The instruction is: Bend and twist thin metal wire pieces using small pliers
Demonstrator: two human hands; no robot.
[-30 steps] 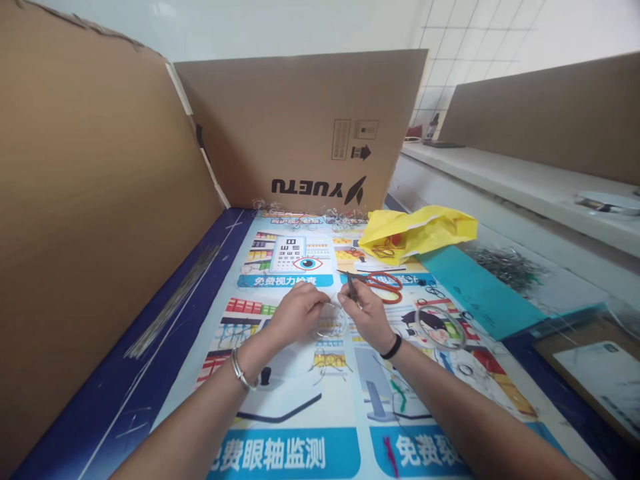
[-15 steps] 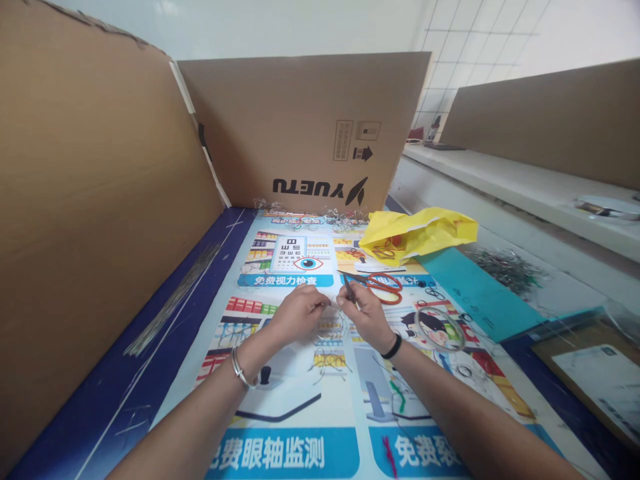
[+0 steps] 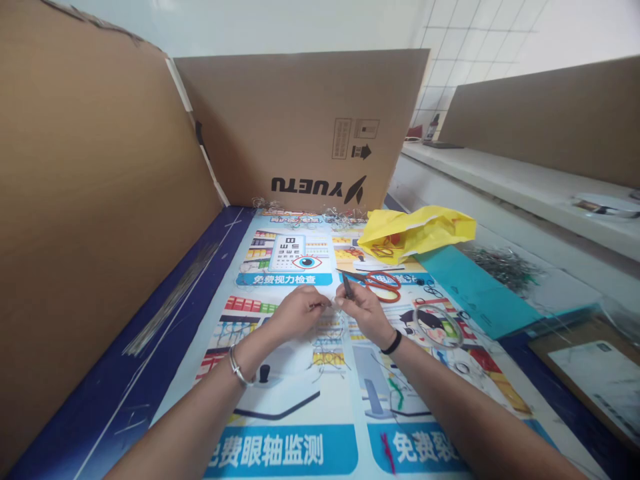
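Note:
My left hand [image 3: 299, 312] is closed in a pinch over the printed sheet [image 3: 333, 400], its fingertips on something thin that I cannot make out. Close to its right, my right hand [image 3: 367, 313] is wrapped round a small dark pointed tool [image 3: 347, 287], whose tip sticks up past the fingers. The fingertips of both hands nearly meet. Thin wire pieces [image 3: 330, 357] lie on the sheet just below them. Beyond my right hand rest scissors with orange-red handles [image 3: 383, 285].
A yellow bag [image 3: 425, 230] lies behind the scissors, beside a teal sheet [image 3: 480, 293] and a wire pile [image 3: 503, 267]. A clear ring [image 3: 439, 327] is at right. Long wires [image 3: 173, 300] lie at left. Cardboard panels [image 3: 300, 120] stand behind and left.
Both hands hold nearly the same place and grip. The camera view has shifted very slightly.

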